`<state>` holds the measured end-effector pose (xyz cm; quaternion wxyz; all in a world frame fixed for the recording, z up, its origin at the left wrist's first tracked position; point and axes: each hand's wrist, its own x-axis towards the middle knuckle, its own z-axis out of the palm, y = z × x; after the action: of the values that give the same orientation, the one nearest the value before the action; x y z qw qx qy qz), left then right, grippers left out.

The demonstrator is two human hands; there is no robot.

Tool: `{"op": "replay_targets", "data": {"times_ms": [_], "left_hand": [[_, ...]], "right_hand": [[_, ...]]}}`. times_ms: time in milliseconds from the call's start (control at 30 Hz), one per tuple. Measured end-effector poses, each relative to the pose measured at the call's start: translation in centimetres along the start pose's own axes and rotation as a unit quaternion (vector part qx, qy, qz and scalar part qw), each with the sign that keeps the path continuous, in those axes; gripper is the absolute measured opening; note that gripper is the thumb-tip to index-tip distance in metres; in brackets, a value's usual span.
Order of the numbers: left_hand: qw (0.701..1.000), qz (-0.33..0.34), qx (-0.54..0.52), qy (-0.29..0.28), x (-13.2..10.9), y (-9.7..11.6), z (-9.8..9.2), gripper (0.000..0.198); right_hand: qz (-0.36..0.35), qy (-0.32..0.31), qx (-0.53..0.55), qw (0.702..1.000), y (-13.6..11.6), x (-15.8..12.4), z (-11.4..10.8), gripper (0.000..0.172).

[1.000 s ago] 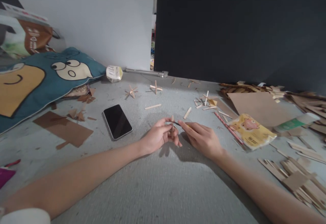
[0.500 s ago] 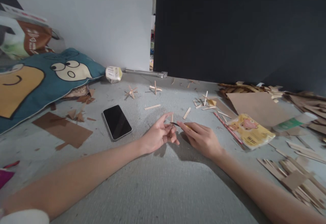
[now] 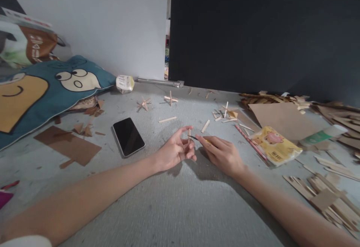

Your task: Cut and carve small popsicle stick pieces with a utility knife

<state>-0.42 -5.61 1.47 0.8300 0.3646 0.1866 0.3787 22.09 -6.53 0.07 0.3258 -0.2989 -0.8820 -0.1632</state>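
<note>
Between the fingers of my left hand a short wooden stick is held upright. My right hand grips a thin craft knife with a yellowish handle, its dark blade pointing left against the stick. Whether the blade has cut into the wood is too small to tell. Beyond my hands lie a loose flat stick and another stick. Two small crossed-stick pieces, a star-like one and an upright one, stand farther back.
A phone lies left of my hands, near brown cardboard and a blue cushion. On the right are a striped straw, a yellow packet, a glue stick and a pile of wooden sticks. Dark panel behind.
Both hands keep nearly the same pose, with the blade still at the stick. The stick shows slightly more between my left fingers. The whole view has shifted a little.
</note>
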Motion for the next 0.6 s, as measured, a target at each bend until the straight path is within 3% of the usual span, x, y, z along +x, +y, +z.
{"op": "replay_targets", "data": {"times_ms": [600], "left_hand": [[1.0,-0.002,-0.008,0.005,-0.02,-0.12,0.0,0.068]], "right_hand": [[-0.01,0.0,0.014,1.0,-0.01,-0.02,0.13,0.058]]}}
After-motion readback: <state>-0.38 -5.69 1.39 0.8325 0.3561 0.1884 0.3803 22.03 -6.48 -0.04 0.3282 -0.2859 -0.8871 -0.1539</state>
